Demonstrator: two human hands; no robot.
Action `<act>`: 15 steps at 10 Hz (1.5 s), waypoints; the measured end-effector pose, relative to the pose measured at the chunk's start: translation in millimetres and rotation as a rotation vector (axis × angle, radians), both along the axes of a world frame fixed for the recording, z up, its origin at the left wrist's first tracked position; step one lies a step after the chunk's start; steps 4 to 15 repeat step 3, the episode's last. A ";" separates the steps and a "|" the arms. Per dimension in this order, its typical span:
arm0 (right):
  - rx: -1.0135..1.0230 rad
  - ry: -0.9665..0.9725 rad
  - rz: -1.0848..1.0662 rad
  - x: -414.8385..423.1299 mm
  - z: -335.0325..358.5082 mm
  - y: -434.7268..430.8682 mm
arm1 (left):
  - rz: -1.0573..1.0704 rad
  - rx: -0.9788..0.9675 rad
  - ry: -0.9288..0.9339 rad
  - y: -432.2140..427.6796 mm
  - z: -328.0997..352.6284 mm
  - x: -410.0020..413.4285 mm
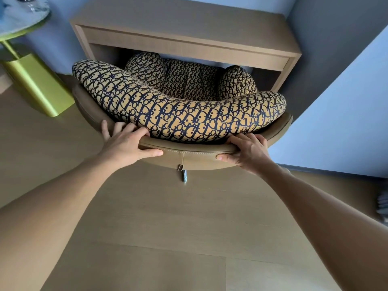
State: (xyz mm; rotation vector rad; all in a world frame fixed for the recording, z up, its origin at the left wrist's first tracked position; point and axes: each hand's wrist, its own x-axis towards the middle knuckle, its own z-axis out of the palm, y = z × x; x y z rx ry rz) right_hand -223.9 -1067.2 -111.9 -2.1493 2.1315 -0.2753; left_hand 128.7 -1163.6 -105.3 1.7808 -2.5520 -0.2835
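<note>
A low armchair [189,156] with a tan leather shell and a patterned tan-and-navy cushion [178,110] stands with its seat tucked under a wooden desk [189,36]. My left hand [123,143] grips the top edge of the chair's back on the left, fingers over the rim and thumb on the outside. My right hand [245,152] grips the same edge on the right, fingers curled over it. A metal chair leg [184,177] shows below the back. The chair's base is hidden.
A green metal side table [35,80] with a round marbled top stands at the left, close to the chair. Pale blue walls enclose the desk, with a wall corner at the right. Wood floor [168,238] spreads below me.
</note>
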 end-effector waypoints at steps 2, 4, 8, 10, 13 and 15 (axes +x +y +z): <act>0.113 0.030 -0.008 14.3 15.1 9.9 | 0.040 -0.014 -0.010 44.6 11.1 -16.1; 0.211 -0.022 -0.042 21.4 33.9 21.6 | 0.022 0.051 -0.068 62.1 33.0 -15.3; 0.211 -0.022 -0.042 21.4 33.9 21.6 | 0.022 0.051 -0.068 62.1 33.0 -15.3; 0.211 -0.022 -0.042 21.4 33.9 21.6 | 0.022 0.051 -0.068 62.1 33.0 -15.3; 0.211 -0.022 -0.042 21.4 33.9 21.6 | 0.022 0.051 -0.068 62.1 33.0 -15.3; 0.211 -0.022 -0.042 21.4 33.9 21.6 | 0.022 0.051 -0.068 62.1 33.0 -15.3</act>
